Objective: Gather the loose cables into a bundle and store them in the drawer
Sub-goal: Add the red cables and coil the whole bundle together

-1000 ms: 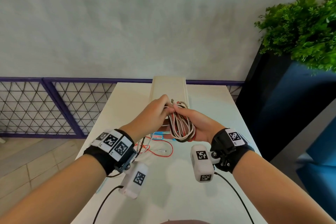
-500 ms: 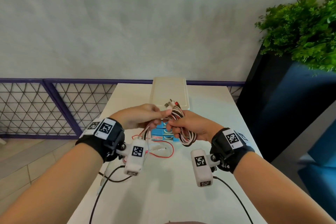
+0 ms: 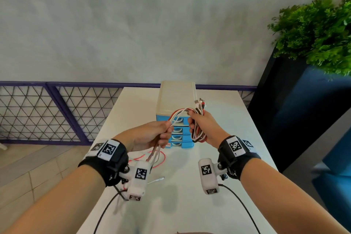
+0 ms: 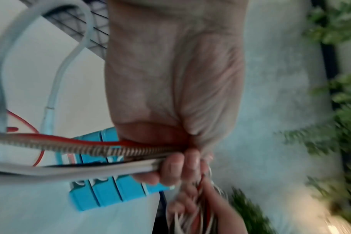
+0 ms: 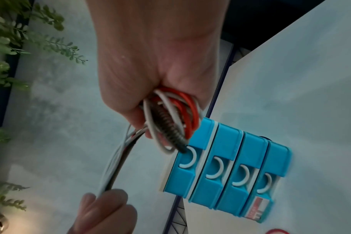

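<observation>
My right hand (image 3: 197, 125) grips a coiled bundle of red, white and braided cables (image 3: 198, 133) above the table, plug ends (image 3: 199, 103) sticking up past the fist. In the right wrist view the bundle (image 5: 170, 117) fills the closed fist. My left hand (image 3: 159, 135) holds the loose strands (image 3: 177, 116) that arc over from the bundle; in the left wrist view the strands (image 4: 86, 152) run through its curled fingers (image 4: 170, 167). Their tails (image 3: 153, 157) hang down to the table. A small drawer unit (image 3: 177, 100) with blue drawers (image 5: 230, 166), all shut, stands behind both hands.
The white table (image 3: 218, 205) carries a red cable loop (image 3: 161, 159) and a white plug end (image 3: 157, 179) near my left wrist. A purple mesh railing (image 3: 57, 112) lies left, a dark planter with green plant (image 3: 319, 34) right.
My hands have drawn apart: the left pulled down and left along the strands, the right lifted up and right with the coil. The drawer fronts now show between them.
</observation>
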Tool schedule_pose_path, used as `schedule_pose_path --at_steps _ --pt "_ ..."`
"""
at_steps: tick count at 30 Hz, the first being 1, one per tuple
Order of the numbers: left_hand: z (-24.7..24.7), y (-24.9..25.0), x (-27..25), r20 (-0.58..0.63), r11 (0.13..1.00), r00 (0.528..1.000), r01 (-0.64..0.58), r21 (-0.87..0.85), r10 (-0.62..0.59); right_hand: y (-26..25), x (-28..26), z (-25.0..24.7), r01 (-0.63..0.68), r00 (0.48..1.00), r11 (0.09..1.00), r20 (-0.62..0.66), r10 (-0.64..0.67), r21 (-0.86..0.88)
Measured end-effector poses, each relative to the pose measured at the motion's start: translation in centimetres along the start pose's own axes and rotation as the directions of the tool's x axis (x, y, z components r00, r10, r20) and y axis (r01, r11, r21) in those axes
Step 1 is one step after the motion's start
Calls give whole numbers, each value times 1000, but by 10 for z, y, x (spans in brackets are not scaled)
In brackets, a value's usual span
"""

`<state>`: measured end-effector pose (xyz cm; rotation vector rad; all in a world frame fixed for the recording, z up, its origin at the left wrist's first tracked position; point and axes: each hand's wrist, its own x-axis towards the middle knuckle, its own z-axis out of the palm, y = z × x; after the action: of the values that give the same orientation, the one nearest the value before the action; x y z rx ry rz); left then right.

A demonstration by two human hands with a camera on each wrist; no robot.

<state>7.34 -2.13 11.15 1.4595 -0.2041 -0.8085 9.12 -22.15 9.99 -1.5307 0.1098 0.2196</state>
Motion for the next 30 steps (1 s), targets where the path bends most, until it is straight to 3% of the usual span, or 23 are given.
schedule_pose_path --at_steps 3,5,7,10,14,16,21,25,27,28,30 --pt "17 -2 3 -91 967 991 -77 242 101 0 -2 3 -54 999 988 8 54 142" --pt "28 -3 6 -145 892 976 -83 444 163 -1 -2 5 -81 996 983 -11 84 165" --pt "38 -2 7 -170 754 954 -81 652 249 -3 -4 7 -113 993 971 -17 119 210" --pt "53 2 7 -104 481 936 -75 874 335 -6 -8 11 -197 979 916 26 201 350" --pt "65 9 7 -70 133 930 23 991 360 -3 -10 14 -230 972 862 55 230 452" --pt "70 12 4 -58 46 936 45 998 348 -1 -12 14 -244 970 833 105 221 496" --pt "72 21 1 -36 -64 945 60 996 326 0 -13 10 -237 961 876 236 147 420" --pt "70 24 3 -34 -147 951 83 986 308 0 -13 14 -144 985 965 128 118 219" --pt "69 23 5 -51 -101 958 83 992 282 -1 -13 17 -97 995 980 19 95 177" --pt "70 23 7 -74 -33 959 86 996 272 -2 -12 19 -68 997 984 -17 71 165" --pt "70 24 9 -143 206 958 93 974 248 -5 -11 22 -13 998 991 -51 20 135"
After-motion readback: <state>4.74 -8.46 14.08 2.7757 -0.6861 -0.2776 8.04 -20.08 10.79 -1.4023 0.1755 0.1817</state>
